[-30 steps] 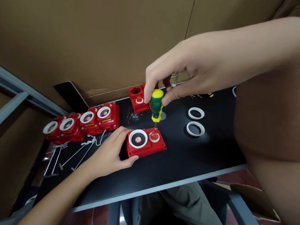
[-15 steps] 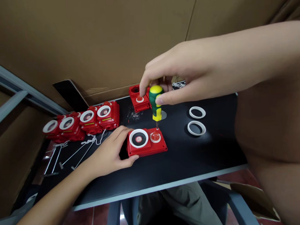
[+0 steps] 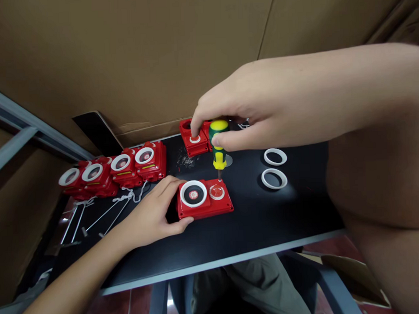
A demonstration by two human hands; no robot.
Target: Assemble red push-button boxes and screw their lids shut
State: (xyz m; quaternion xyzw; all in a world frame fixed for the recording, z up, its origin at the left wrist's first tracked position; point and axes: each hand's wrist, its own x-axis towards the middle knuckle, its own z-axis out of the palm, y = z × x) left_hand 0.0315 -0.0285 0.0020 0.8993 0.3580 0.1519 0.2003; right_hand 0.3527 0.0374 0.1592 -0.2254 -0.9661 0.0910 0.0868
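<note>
A red box (image 3: 204, 201) with a white ring and a clear red dome on top lies on the black table (image 3: 254, 224). My left hand (image 3: 153, 215) grips its left end, thumb at the front edge and fingers at the back. My right hand (image 3: 259, 108) pinches the yellow-topped green handle of a small screwdriver (image 3: 218, 149). The screwdriver stands upright with its tip on the box's back edge, just behind the dome.
Several finished red boxes (image 3: 116, 170) line up at the left, with thin metal rods and white string (image 3: 101, 212) in front. Another red box (image 3: 194, 137) sits behind the screwdriver. Two white rings (image 3: 274, 168) lie to the right. Cardboard walls stand behind.
My right hand's fingers have shifted around the screwdriver handle, turning it in place. The red box and my left hand have stayed put.
</note>
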